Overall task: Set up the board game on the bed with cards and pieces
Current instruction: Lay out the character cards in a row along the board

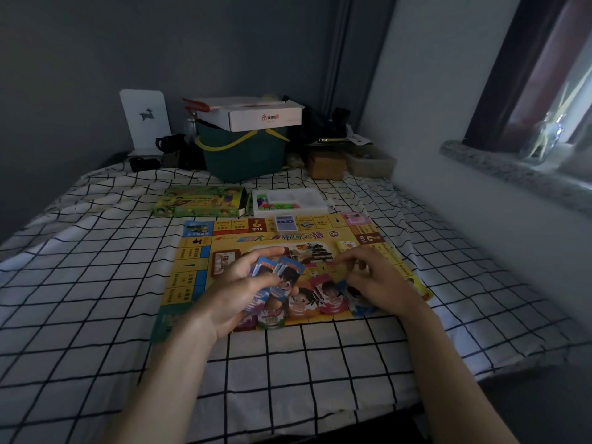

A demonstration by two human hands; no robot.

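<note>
A yellow game board point(288, 241) lies flat on the bed point(96, 283), on its white sheet with a black grid, roughly in the middle of the mattress. Over the board's near half, the left hand point(237, 290) holds a fanned bunch of blue cards point(282, 277) with cartoon faces, thumb curled over their top. The right hand point(374, 280) hovers just beside it with fingers bent downward, fingertips touching the board's surface near a spread of pink and blue cards point(330, 296) lying along the near edge; whether it pinches anything cannot be told. A green card marked 1000 point(272, 320) rests at the board's near edge, below the left hand.

A small deck of pale cards point(286, 223) sits on the far edge of the board, and a pink square point(355, 217) marks its far right corner.

Just beyond the board, toward the head of the bed, stands a white plastic tray point(290, 203) with several compartments; the left compartment holds small bright green and pink pieces point(272, 205), the other sections look pale and their contents are unclear. To its left lies the green game box point(200, 201), touching or nearly touching the tray.

At the far edge of the bed a dark green basket point(243, 152) with yellow handles carries a white cardboard box point(256, 113) on top. A brown box point(326, 165) and a clear bin point(371, 161) stand at the far right corner.
</note>
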